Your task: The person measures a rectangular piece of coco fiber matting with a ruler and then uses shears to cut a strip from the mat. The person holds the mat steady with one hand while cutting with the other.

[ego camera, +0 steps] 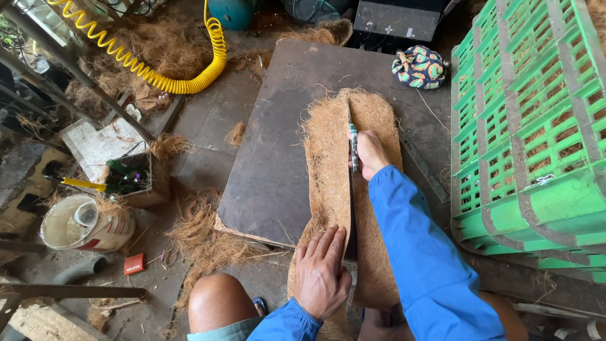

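Observation:
A long brown coir fibre mat (328,158) lies lengthwise on a dark board (278,139) set on the floor. My right hand (369,153) grips a slim knife (352,142) whose blade points away from me along a slit down the middle of the mat. My left hand (322,271) lies flat, fingers together, pressing the near end of the mat's left half at the board's front edge. Both arms wear blue sleeves. My bare knee (218,300) shows at the bottom.
A stack of green plastic crates (536,126) stands at the right. A yellow coiled hose (158,69) lies at the back left. A patterned cloth pouch (420,66) sits on the board's far corner. A white bucket (82,224), green bottles (126,173) and loose fibre litter the left floor.

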